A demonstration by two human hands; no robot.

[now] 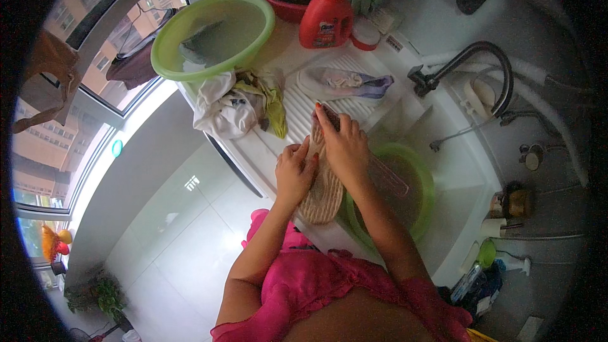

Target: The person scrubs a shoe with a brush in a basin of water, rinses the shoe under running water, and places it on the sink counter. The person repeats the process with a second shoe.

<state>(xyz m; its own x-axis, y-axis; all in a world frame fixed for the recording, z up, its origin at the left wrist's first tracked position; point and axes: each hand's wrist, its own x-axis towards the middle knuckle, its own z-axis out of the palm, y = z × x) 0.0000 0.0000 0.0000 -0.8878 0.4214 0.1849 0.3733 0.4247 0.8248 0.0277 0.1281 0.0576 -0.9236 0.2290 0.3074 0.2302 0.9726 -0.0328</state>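
A shoe with a worn beige ridged sole lies sole up at the front edge of the white washboard counter. My left hand is closed on its left side, thumb and fingers pressing on the sole. My right hand is closed over a brush at the shoe's far end, its index finger stretched forward. The brush's clear pinkish handle sticks out past my right wrist, above a green basin in the sink. Most of the brush head is hidden under my fingers. Beyond them, another pale lavender shoe rests on the washboard ridges.
White and olive cloths lie at the counter's left edge, below a large green basin of water. A red detergent bottle stands at the back. A dark curved faucet arches at the right. Windows line the left.
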